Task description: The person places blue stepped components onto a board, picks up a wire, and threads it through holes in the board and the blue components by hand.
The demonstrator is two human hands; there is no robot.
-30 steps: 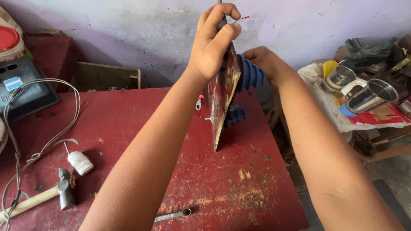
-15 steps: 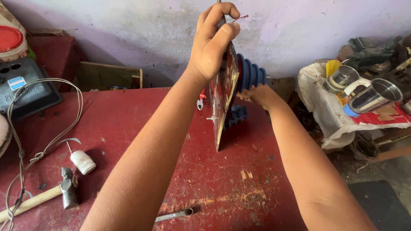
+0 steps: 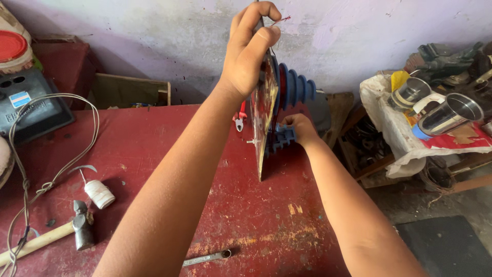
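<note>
Plate: while standing on its lower tip on the scuffed red-painted table, the thin rusty metal plate is being held upright.
Left hand: fingers pinching closed on plate's top edge.
Right hand: curling around blue ribbed plastic piece behind plate.
Nearby: wooden-handled steel hammer, white thread spool.

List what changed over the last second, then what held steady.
The right hand dropped from high behind the upright rusty flat plate to its lower part, now touching the small blue ribbed piece there. The left hand kept its pinch on the plate's top edge; the plate stayed standing on the red table, and the hammer did not move.
</note>
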